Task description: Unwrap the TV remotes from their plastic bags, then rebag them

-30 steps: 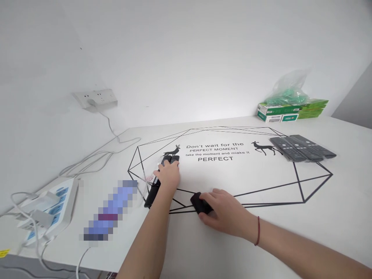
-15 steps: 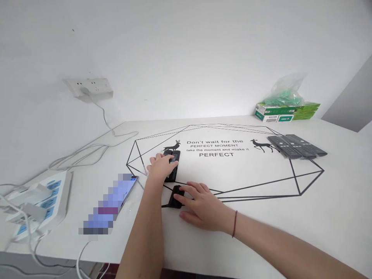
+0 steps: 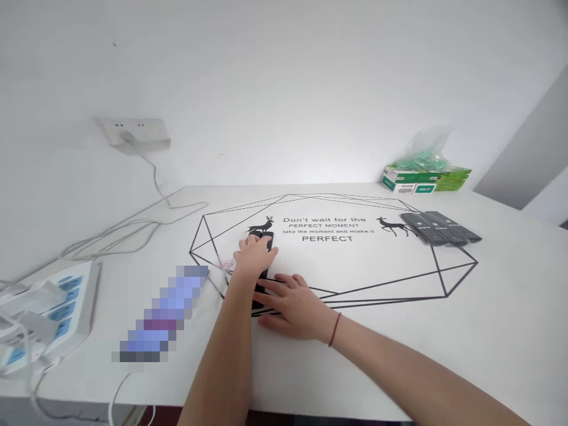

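- White tabletop (image 3: 377,361), printed with deer and text, carries everything.
- Three dark remotes (image 3: 439,228) sit side by side, far right, hands-off; I'd call that bunch done.
- Left hand (image 3: 254,255): palm down, fingers slightly spread over black pieces (image 3: 267,236), left of the text; can't tell if the grip's closed.
- Right hand (image 3: 295,307): fingers loosely out over a black block (image 3: 257,305), nearer; grip's hidden too. Neither hand's clear, so that end looks unfinished imo.
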Motion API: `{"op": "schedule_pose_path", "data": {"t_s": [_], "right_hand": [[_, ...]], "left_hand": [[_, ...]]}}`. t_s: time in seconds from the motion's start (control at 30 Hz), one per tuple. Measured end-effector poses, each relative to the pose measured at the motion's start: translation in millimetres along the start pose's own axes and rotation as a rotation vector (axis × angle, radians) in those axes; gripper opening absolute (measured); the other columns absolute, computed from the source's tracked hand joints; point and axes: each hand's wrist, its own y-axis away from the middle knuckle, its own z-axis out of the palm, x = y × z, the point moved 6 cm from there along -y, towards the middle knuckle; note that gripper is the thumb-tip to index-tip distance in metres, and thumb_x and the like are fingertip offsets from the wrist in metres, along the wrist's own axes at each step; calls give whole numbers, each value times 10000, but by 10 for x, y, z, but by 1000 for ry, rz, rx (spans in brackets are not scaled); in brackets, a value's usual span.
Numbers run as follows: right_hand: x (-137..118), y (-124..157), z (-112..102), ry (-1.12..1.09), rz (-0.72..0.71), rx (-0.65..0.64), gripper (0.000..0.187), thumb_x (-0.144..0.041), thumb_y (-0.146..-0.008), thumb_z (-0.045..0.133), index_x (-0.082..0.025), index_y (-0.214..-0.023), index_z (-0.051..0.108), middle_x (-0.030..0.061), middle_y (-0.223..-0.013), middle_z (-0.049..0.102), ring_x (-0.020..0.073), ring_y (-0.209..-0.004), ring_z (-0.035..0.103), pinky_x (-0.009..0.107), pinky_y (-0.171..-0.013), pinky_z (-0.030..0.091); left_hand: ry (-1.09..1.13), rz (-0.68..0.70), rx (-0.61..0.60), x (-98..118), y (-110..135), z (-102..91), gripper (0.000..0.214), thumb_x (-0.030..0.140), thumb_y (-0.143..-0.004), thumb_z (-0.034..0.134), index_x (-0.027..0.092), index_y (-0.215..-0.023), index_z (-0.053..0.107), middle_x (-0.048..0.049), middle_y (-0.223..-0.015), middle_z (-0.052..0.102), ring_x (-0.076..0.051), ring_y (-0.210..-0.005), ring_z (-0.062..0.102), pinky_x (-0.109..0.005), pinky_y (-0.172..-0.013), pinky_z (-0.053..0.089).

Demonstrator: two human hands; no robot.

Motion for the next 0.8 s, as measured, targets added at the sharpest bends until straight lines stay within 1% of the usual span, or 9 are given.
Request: {"op": "schedule_pose_path", "data": {"t_s": [0.1, 0.2, 0.27, 0.33, 0.43, 0.5, 0.57, 0.67, 0.8], "right_hand": [[-15, -24, -40, 9, -18, -3, 517, -561, -910, 376, -340, -1377, 393, -4, -1450, 410, 285, -1219, 395, 452, -941, 362], [72, 56, -133, -3, -60, 25, 530, -535, -902, 430, -298, -1375, 396, -1, -1457, 396, 241, -1216, 414, 382, -981, 361], [263, 211, -242, -1, -62, 58, 521, -491, -897, 472, -265, -1363, 417, 18, -1426, 436, 220, -1207, 433, 343, -1017, 338], [599, 451, -409, 45, 6, 109, 494, -458, -889, 494, -224, -1324, 464, 55, -1380, 483, 221, -1206, 440, 351, -1044, 310], [1331, 930, -749, 182, 287, 162, 427, -377, -886, 499, -184, -1265, 519, 90, -1290, 551, 225, -1194, 451, 364, -1045, 301], [1899, 1338, -1054, 314, 670, 242, 347, -317, -850, 535, -221, -1181, 578, 58, -1202, 600, 209, -1127, 496, 321, -992, 343], [2300, 1702, -1335, 390, 917, 360, 383, -279, -862, 487, -106, -1198, 551, 167, -1195, 571, 283, -1135, 471, 395, -959, 348], [2668, 2057, -1565, 446, 1163, 475, 455, -325, -860, 471, -7, -1182, 521, 273, -1185, 516, 383, -1123, 436, 476, -884, 358], [2872, 2153, -1561, 428, 1273, 504, 402, -371, -815, 531, -53, -1054, 586, 245, -1112, 546, 390, -1083, 458, 440, -840, 378]], "left_hand": [[-20, 47, 74, 94, -11, 14, 497, 428, -848, 375, 288, -1315, 475, -116, -1317, 483, -344, -1175, 398, -496, -907, 373], [-33, 166, 155, 288, 9, 45, 475, 406, -863, 377, 282, -1304, 500, -100, -1306, 507, -333, -1155, 412, -471, -893, 390], [-17, 266, 176, 452, 48, 99, 435, 370, -864, 398, 280, -1262, 547, -83, -1275, 540, -311, -1132, 436, -433, -892, 401], [28, 386, 177, 629, 103, 181, 392, 350, -862, 419, 271, -1203, 596, -70, -1234, 574, -285, -1113, 462, -396, -908, 402], [124, 550, 143, 893, 188, 346, 351, 346, -865, 422, 270, -1136, 632, -56, -1194, 600, -259, -1103, 486, -375, -913, 413], [178, 607, 112, 1070, 236, 456, 334, 330, -866, 416, 276, -1107, 640, -47, -1176, 609, -251, -1098, 498, -381, -900, 427], [227, 639, 82, 1272, 288, 543, 321, 309, -866, 410, 280, -1083, 644, -37, -1156, 619, -242, -1088, 512, -386, -896, 435], [317, 656, 46, 1606, 383, 615, 312, 279, -870, 399, 260, -1060, 646, -34, -1116, 636, -222, -1056, 536, -377, -915, 431], [443, 717, 57, 1964, 554, 628, 302, 248, -871, 398, 226, -1042, 646, -48, -1079, 650, -210, -1021, 555, -363, -922, 429]]}}
